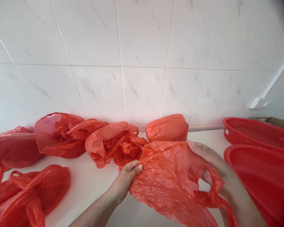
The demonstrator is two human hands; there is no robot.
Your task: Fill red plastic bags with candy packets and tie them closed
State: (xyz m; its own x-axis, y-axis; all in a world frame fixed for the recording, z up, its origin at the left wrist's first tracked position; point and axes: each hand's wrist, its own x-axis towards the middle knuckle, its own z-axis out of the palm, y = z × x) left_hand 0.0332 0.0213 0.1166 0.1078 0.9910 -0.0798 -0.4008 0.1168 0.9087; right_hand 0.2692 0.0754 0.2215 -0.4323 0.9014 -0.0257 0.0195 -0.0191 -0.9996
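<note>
A thin red plastic bag is stretched out flat and crinkled in front of me. My left hand pinches its left edge between thumb and fingers. At its upper right corner, my right hand grips the film; the bag covers part of that hand. The bag's handle loops hang by my right wrist and forearm. Just behind the bag, a rounded bundle wrapped in red plastic rests against the wall. A crumpled red bag lies behind my left hand.
More red plastic bags are heaped along the wall to the left. A full-looking red bag sits at front left. Two red perforated plastic baskets stand on the right. Behind everything rises a white tiled wall with a socket.
</note>
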